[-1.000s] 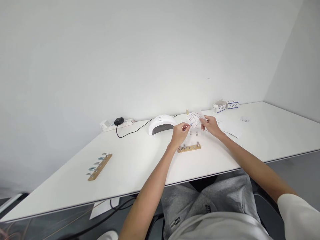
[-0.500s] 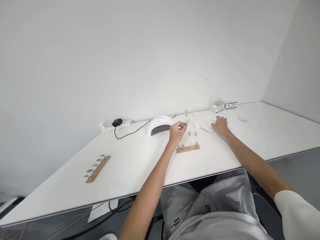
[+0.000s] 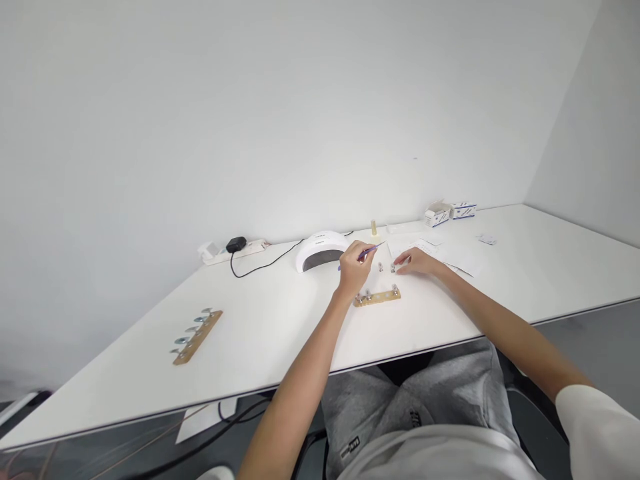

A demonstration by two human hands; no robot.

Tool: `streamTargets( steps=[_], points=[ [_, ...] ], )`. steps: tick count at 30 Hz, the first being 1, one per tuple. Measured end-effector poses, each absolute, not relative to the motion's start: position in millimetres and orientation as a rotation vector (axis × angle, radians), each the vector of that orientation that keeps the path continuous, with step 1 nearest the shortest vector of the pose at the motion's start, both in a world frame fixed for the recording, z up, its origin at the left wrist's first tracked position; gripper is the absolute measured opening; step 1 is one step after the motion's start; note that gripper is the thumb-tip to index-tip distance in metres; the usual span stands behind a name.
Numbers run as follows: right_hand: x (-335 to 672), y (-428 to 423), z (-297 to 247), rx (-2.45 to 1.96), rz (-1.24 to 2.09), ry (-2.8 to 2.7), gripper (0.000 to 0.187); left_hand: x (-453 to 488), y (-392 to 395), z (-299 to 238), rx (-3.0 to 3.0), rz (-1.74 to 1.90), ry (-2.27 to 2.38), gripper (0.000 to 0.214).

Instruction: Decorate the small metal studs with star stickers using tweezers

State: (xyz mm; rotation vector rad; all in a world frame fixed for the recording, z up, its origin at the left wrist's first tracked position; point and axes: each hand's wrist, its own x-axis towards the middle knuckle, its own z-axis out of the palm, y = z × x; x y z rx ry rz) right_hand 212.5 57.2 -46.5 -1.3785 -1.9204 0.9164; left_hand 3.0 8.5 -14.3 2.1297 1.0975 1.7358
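My left hand is closed around slim purple tweezers, whose tips point to the upper right. Lower down, my right hand has its thumb and forefinger at a small clear-and-silver nail tip stand, apparently pinching it on the table. A similar nail tip stand stands just left of it, untouched. Closer to me lies a wooden bar bearing several such stands, with pale round spots between them. White paper sheets are spread beyond my right hand.
A white nail lamp sits behind my left hand. Another wooden bar with shiny nail tips lies at the left. Small boxes, a yellowish tube and a power strip with a black adapter line the wall.
My right hand has left the papers and come left and nearer, down to the small nail tip stand. The papers have shifted. My left hand keeps the tweezers, now tilted flatter.
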Motion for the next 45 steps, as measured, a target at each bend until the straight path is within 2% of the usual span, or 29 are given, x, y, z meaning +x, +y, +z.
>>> streamTargets(
  steps=[7, 19, 25, 35, 45],
  points=[
    [201, 56, -53, -1.34, 0.883, -1.879, 0.026, 2, 8, -17, 2.198, 1.831, 1.078, 0.022],
    [197, 59, -62, -1.401, 0.727, -1.928, 0.016, 1, 15, -22, 2.309, 1.995, 0.852, 0.01],
    [199, 62, -59, -1.246, 0.619, -1.898, 0.013, 1, 15, -19, 2.313, 1.992, 0.879, 0.013],
    [198, 55, -44, -0.934, 0.442, -1.851, 0.009, -3, 24, -25, 2.374, 1.862, 1.009, 0.014],
    [195, 48, -38, -0.842, 0.343, -1.868, 0.007, -6, 26, -29, 2.513, 1.677, 1.151, 0.015]
  ],
)
